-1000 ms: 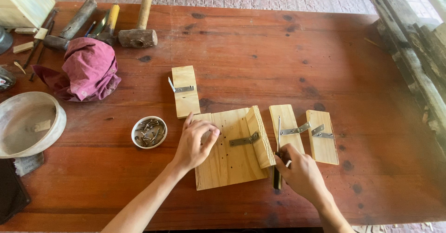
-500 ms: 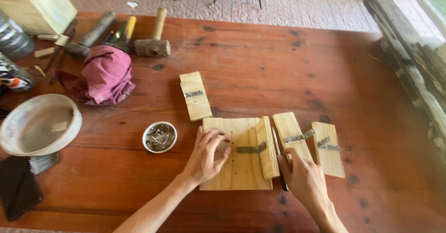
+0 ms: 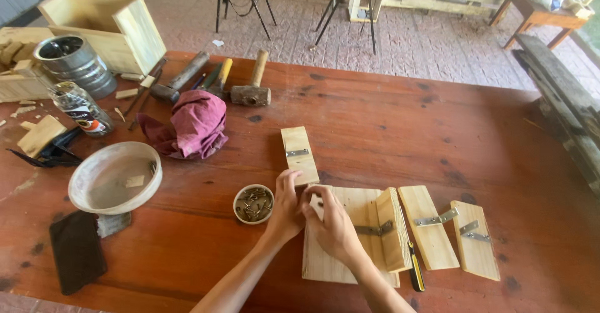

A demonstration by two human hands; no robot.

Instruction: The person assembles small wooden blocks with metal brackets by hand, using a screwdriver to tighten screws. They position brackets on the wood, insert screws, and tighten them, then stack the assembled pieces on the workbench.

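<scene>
My left hand (image 3: 284, 208) and my right hand (image 3: 334, 225) meet at the far left corner of a pale wooden board (image 3: 340, 260) that has a slat hinged upright on it (image 3: 392, 228). The left fingers curl against the near end of a small hinged wooden block (image 3: 297, 152). The right fingertips are pinched together over the board's corner; whether they hold anything is hidden. A small bowl of screws (image 3: 253, 203) sits just left of my left hand. A yellow-and-black screwdriver (image 3: 415, 273) lies on the table by the board's right edge.
Two more hinged slats (image 3: 431, 235) (image 3: 476, 244) lie right of the board. Further left are a maroon cloth (image 3: 194, 124), a mallet (image 3: 251, 91), hammers, a white dish (image 3: 115, 177), a metal can (image 3: 74, 63), a wooden box (image 3: 109, 22) and a dark pad (image 3: 77, 249).
My right hand has let go of the screwdriver, which now lies on the table, and moved left to the board's corner beside my left hand. The view has tilted up.
</scene>
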